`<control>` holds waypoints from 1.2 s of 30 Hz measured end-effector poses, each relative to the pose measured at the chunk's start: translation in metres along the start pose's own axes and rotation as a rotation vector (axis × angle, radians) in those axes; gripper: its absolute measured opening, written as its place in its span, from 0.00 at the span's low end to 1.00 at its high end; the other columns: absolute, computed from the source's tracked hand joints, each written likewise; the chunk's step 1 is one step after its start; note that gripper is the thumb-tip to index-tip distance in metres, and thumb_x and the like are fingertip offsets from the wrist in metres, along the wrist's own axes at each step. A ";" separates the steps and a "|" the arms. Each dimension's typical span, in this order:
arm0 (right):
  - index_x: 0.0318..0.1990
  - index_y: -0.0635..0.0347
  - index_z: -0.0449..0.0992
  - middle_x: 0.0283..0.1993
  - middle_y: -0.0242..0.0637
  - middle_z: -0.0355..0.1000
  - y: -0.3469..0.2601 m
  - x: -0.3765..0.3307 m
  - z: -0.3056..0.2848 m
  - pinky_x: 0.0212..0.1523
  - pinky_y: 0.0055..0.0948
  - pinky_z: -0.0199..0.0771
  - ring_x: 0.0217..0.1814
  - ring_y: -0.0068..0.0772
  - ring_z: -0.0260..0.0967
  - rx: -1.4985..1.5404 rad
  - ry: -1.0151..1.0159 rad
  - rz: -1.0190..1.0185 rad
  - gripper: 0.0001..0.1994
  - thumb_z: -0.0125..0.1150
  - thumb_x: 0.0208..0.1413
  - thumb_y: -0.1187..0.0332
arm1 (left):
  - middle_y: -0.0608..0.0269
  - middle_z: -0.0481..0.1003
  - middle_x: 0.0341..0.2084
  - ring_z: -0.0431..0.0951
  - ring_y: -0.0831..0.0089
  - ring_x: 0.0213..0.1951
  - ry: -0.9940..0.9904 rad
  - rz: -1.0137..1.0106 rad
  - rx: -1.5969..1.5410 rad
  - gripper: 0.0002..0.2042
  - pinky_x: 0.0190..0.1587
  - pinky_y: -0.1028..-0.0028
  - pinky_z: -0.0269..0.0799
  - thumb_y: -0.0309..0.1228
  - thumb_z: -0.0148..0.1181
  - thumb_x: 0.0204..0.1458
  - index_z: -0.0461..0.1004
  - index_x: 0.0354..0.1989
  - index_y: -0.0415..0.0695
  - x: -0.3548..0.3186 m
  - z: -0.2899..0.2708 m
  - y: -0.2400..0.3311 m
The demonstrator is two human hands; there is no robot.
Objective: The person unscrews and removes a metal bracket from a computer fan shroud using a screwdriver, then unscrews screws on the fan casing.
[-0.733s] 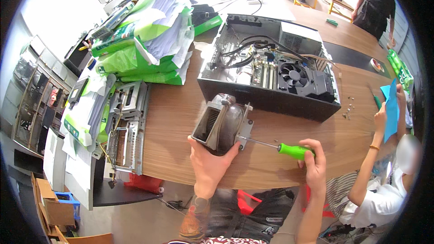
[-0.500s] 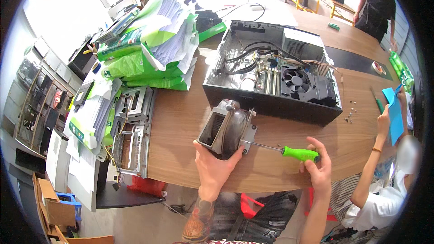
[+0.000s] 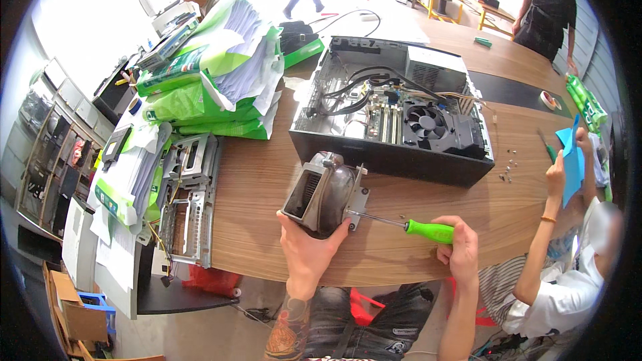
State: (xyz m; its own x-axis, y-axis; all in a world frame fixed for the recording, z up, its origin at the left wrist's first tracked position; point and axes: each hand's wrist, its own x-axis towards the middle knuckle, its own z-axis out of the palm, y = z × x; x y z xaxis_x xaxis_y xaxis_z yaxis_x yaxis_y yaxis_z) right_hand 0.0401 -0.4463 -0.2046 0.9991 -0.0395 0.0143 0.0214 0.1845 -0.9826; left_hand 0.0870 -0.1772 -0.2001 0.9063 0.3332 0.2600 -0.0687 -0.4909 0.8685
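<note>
Two hands at work here, one thing in each. The left hand (image 3: pixel 304 251) has its grip wrapped from below around one blower fan housing (image 3: pixel 323 194), grey metal and rounded, resting on the near edge of the wooden table (image 3: pixel 267 180) just in front of one open computer case (image 3: pixel 394 113). The housing's ribbed rectangular outlet faces left and toward the person, and its flat mounting plate sits on the right side. The right hand (image 3: pixel 461 251) has its grip closed on the green handle of one screwdriver (image 3: pixel 408 226). The tool's long axis runs nearly level across the table edge, handle to the right, thin metal shaft pointing left and slightly up, tip meeting the housing's plate. To the left lies one bare metal drive cage (image 3: pixel 190 194), partly over the table edge, and behind it one tall heap of green-and-white paper packs (image 3: pixel 214 73). A small scatter of screws (image 3: pixel 508 167) lies right of the case; too small to count. At far right, another person's hand holds up one blue sheet (image 3: pixel 572 160).
</note>
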 end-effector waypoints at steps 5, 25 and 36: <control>0.53 0.63 0.72 0.31 0.25 0.63 -0.004 -0.001 0.006 0.22 0.17 0.55 0.23 0.12 0.54 -0.084 0.019 -0.042 0.15 0.53 0.67 0.63 | 0.40 0.74 0.41 0.77 0.45 0.43 0.005 -0.007 -0.018 0.40 0.45 0.56 0.73 0.40 0.80 0.34 0.60 0.50 0.30 0.000 0.000 0.002; 0.52 0.69 0.72 0.32 0.27 0.70 -0.004 0.000 0.002 0.20 0.17 0.50 0.23 0.11 0.54 0.004 -0.027 -0.037 0.21 0.62 0.62 0.59 | 0.39 0.73 0.39 0.76 0.44 0.41 0.072 0.066 0.012 0.39 0.44 0.53 0.71 0.40 0.80 0.34 0.60 0.48 0.31 0.001 0.000 0.005; 0.53 0.66 0.74 0.33 0.26 0.68 -0.004 0.001 0.008 0.29 0.17 0.58 0.31 0.16 0.61 -0.153 0.088 -0.088 0.18 0.61 0.62 0.63 | 0.40 0.74 0.39 0.76 0.44 0.41 0.067 0.055 0.031 0.39 0.45 0.54 0.71 0.40 0.80 0.34 0.61 0.49 0.31 0.000 0.001 0.001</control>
State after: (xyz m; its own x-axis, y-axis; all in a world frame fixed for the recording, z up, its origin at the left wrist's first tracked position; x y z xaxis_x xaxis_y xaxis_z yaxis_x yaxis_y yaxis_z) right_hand 0.0414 -0.4395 -0.1987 0.9865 -0.1356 0.0913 0.0956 0.0254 -0.9951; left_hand 0.0872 -0.1791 -0.1998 0.8716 0.3573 0.3357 -0.1040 -0.5343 0.8389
